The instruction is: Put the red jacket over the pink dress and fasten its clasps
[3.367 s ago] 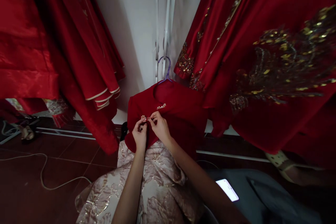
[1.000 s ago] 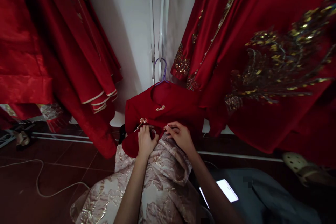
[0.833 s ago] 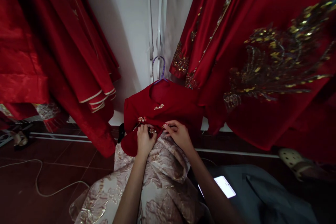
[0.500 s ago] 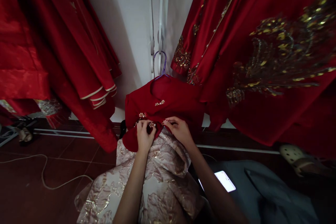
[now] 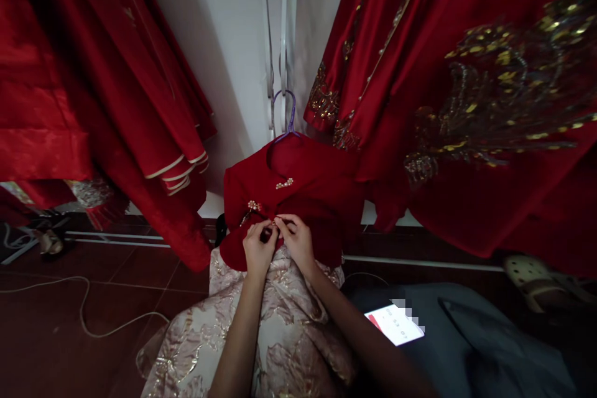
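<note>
A small red jacket (image 5: 308, 193) hangs on a purple hanger (image 5: 288, 113) against the white wall. Pearl clasps (image 5: 284, 183) run down its front. My left hand (image 5: 258, 250) and my right hand (image 5: 296, 237) meet at the lowest clasp (image 5: 275, 224), fingers pinched on it from both sides. Below the jacket spreads a pale pink and gold brocade skirt (image 5: 261, 336), with my forearms lying over it.
Red satin garments (image 5: 116, 87) hang at the left, and a red gown with gold embroidery (image 5: 471, 106) at the right. A lit phone (image 5: 394, 323) lies on grey cloth (image 5: 476, 342) at lower right. A white cable (image 5: 84, 317) trails over the dark red floor tiles.
My right hand has moved left from the jacket's hem to join the left hand at the lowest clasp. Earlier both hands worked a clasp higher up.
</note>
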A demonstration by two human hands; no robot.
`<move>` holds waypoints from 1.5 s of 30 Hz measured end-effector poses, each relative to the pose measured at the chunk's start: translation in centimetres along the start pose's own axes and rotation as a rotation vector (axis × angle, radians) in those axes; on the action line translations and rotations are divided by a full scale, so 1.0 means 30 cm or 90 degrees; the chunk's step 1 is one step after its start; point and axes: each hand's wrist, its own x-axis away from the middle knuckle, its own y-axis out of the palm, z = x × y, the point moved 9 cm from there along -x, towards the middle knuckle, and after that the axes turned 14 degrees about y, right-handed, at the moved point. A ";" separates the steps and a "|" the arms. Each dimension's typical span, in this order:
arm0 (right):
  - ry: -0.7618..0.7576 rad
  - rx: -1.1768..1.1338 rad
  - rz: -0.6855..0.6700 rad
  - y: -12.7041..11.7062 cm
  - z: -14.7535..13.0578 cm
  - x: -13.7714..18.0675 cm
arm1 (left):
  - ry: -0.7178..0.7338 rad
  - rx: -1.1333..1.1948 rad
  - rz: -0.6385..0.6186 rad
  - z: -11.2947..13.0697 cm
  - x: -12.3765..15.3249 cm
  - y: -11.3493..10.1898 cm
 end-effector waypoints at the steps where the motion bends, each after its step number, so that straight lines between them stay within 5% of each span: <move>1: -0.019 0.008 0.019 -0.002 0.004 0.005 | -0.021 0.032 -0.001 -0.013 0.004 0.004; 9: -0.118 0.118 0.135 -0.036 -0.024 0.051 | -0.119 0.194 0.006 -0.069 0.022 0.029; 24: -0.110 0.102 0.118 -0.034 0.001 0.036 | -0.083 0.152 -0.038 -0.061 0.018 0.041; 29: -0.200 0.027 0.239 -0.099 -0.030 0.110 | -0.081 0.101 0.092 -0.053 0.016 -0.029; 32: -0.273 0.120 0.201 -0.066 -0.052 0.149 | -0.083 0.055 0.164 -0.052 0.024 -0.079; 37: -0.264 0.275 0.069 0.013 -0.026 0.149 | -0.038 0.036 -0.009 -0.024 0.012 -0.012; 39: -0.242 0.253 0.093 -0.007 -0.020 0.139 | -0.033 0.039 -0.058 -0.018 0.012 0.015; 45: -0.180 0.146 0.252 -0.101 -0.010 0.110 | -0.017 0.042 -0.010 0.005 0.002 0.001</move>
